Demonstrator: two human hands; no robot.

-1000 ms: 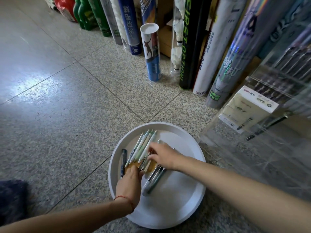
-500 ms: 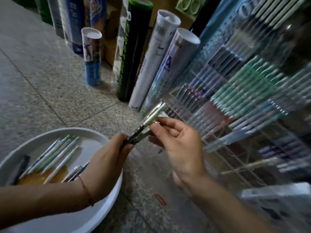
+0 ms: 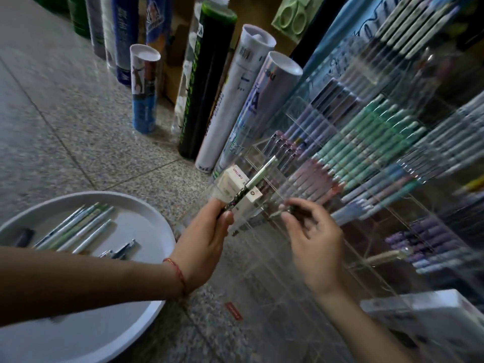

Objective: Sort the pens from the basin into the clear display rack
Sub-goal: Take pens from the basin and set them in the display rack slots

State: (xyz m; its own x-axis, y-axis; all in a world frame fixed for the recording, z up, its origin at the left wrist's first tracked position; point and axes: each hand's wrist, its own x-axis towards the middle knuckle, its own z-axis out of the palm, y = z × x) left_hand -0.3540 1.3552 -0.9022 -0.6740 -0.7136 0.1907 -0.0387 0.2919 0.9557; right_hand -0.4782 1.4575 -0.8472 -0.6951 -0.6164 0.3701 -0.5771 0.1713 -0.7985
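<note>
My left hand grips a green-and-dark pen by its lower end, the pen slanting up to the right in front of the clear display rack. To its right, my right hand pinches a second, darker pen close to the rack's lower compartments. The white round basin lies on the floor at the lower left, with several pens lying in it. Rows of green, pink and purple pens fill the rack's tiers.
Tall shuttlecock tubes lean against the wall behind the basin and rack. A small white box sits in the rack's left end. Another white box is at the lower right. Speckled stone floor spreads to the left.
Both hands lifted pens out of the basin and carried them right, up to the rack. The two pens, held together half a second ago, are now apart, one in each hand.
</note>
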